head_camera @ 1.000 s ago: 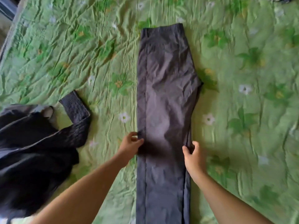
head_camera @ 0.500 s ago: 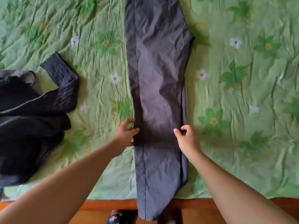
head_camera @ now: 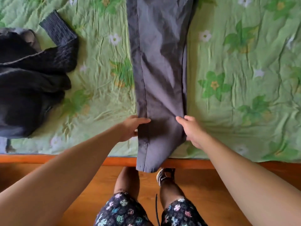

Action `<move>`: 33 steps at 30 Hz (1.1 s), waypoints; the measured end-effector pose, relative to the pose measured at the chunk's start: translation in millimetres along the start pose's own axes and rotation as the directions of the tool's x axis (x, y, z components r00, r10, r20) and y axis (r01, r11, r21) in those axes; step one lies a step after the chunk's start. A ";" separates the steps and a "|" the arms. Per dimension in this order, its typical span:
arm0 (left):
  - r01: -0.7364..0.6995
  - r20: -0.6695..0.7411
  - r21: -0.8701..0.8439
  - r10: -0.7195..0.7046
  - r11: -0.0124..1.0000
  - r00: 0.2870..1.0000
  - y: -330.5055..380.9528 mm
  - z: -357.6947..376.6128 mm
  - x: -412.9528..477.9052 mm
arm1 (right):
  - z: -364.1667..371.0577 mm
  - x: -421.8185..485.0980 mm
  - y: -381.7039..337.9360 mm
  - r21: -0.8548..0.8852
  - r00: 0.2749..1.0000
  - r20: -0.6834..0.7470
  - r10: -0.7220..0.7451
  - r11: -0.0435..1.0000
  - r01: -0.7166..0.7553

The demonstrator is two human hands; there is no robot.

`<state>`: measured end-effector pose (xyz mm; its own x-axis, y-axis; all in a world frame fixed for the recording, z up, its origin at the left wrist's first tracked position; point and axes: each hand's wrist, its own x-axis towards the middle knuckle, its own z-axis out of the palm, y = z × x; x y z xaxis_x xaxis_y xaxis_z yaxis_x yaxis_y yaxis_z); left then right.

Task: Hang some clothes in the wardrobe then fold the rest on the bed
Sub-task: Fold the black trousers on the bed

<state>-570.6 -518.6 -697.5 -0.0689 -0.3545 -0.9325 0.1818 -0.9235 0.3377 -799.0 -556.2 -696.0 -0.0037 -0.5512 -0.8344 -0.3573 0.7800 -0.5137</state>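
The trousers [head_camera: 160, 66] run off the top edge far beyond the hands, so their waist is out of sight. The left hand [head_camera: 130, 128] hides its fingertips under the trouser edge; the right hand [head_camera: 192, 131] covers the seam beneath it. Left of the left hand, the dark clothes [head_camera: 29, 79] are cut by the left edge and too shadowed to tell apart.

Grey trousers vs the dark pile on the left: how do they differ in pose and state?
The grey trousers lie flat and long, their hem hanging over the bed edge; the dark pile is crumpled. The left hand and right hand pinch the trousers; the pile is untouched. Both rest on the green quilt.
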 end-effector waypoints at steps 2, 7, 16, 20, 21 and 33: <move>-0.075 -0.026 -0.049 0.074 0.996 0.997 -4.4 4.6 -7.0 | -8.0 -6.5 1.4 0.097 1.000 0.013 0.006 0.995 -0.007; -0.072 0.042 -0.053 0.074 0.996 0.996 -35.2 15.0 -24.7 | -19.2 -23.5 29.7 0.056 0.965 0.253 0.068 0.995 -0.085; -0.060 -0.052 -0.154 0.052 0.986 0.997 -90.5 27.8 -45.6 | -20.6 -45.8 84.4 0.034 0.968 0.240 -0.068 0.998 0.062; -0.026 -0.091 -0.016 0.025 1.000 0.996 -108.2 27.8 -41.0 | -24.1 -45.3 103.3 -0.062 0.970 0.239 -0.053 0.996 0.069; -0.039 -0.110 0.023 0.041 0.999 0.993 -110.2 29.0 -38.9 | -25.2 -42.6 106.7 -0.076 0.973 0.229 -0.033 0.996 0.052; -0.194 -0.276 0.187 0.241 0.963 0.931 -40.3 24.8 -17.6 | -23.6 -0.8 20.0 0.086 0.978 0.183 -0.104 0.992 0.090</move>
<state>-601.0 -478.7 -691.5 0.2501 -0.5119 -0.8218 0.0054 -0.8480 0.5299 -828.2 -547.2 -700.9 0.2046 -0.5659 -0.7987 -0.2746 0.7500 -0.6017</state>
